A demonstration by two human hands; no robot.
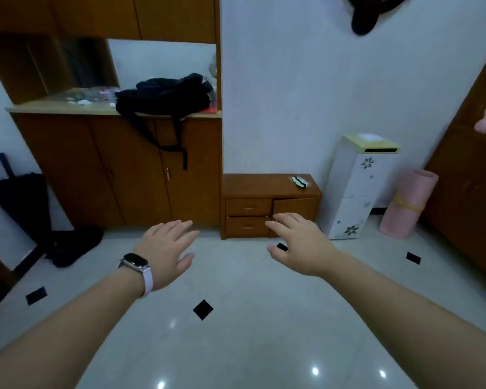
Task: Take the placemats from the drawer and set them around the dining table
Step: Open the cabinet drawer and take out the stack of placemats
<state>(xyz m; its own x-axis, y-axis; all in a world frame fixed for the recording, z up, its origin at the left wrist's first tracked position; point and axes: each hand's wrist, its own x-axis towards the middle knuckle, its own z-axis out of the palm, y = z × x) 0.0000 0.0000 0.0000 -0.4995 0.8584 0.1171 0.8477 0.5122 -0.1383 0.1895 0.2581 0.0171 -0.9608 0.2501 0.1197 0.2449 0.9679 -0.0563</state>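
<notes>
Both my hands are held out in front of me, palms down, fingers straight and loosely spread, holding nothing. My left hand (166,248) is at the centre of the frame, slightly left, with a smartwatch (136,265) on a pale strap at the wrist. My right hand (300,242) is just right of centre, thumb out to the side. The two hands are apart, with bare floor between them.

Behind my right fingertips, at mid-frame, a low wooden cabinet (270,189) stands against the white wall. Its front has two stacked drawers on the left side, the upper drawer (249,206) and the lower drawer (247,226). Both are shut, so whatever is inside stays hidden and I cannot see the placemats. The small cabinet door (295,207) to the right of the drawers stands slightly ajar. A small black-and-white object (300,181) lies on the cabinet top; I cannot tell what it is.

Just right of the cabinet stands a white floral-printed unit (359,186) with a yellow top, and beyond it a rolled pink mat (407,203) leans upright beside a brown wooden door (474,192).

Left of the cabinet, touching it, rises a tall wooden cupboard (110,169) with a black backpack (163,94) on its counter, straps hanging over the edge. At the far left a folded dark umbrella (17,192) leans on the wall. The floor (236,346) is glossy pale tile with small black diamonds.
</notes>
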